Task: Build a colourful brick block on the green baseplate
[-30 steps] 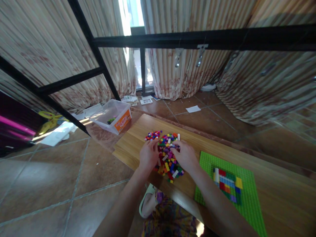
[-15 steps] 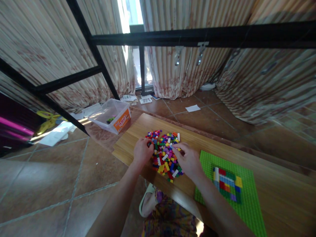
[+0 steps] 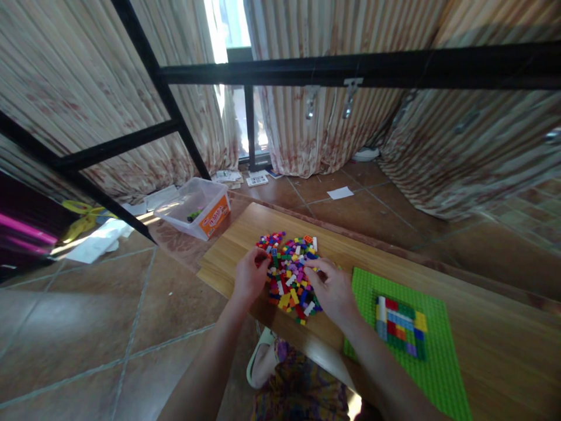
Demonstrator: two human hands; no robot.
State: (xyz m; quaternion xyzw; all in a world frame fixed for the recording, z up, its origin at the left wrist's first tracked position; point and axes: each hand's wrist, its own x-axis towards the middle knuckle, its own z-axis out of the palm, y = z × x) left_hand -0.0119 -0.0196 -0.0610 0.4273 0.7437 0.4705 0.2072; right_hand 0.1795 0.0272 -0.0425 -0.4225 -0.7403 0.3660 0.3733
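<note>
A loose pile of small colourful toy bricks (image 3: pixel 293 280) lies on the wooden bench. At the pile's left edge is my left hand (image 3: pixel 252 272), fingers curled together; red shows by its fingertips, but whether it is a held brick I cannot make out. My right hand (image 3: pixel 331 289) reaches over the pile's right side, thumb and finger pinched on a small pale brick, partly hidden. Right of that hand lies a green baseplate (image 3: pixel 438 374), bearing a flat rectangular build of multicoloured bricks (image 3: pixel 401 327).
The wooden bench (image 3: pixel 495 327) runs left to right before me. Beyond its left end, a clear plastic box (image 3: pixel 184 219) with an orange label holds a few green pieces. Black metal bars (image 3: pixel 272 73) cross in front of striped curtains (image 3: pixel 307 134). Papers (image 3: pixel 340 192) lie on the tiled floor.
Both hands stay at the pile with only small finger movements. Red now shows by my left fingertips, where a dark piece was before. The view has shifted slightly.
</note>
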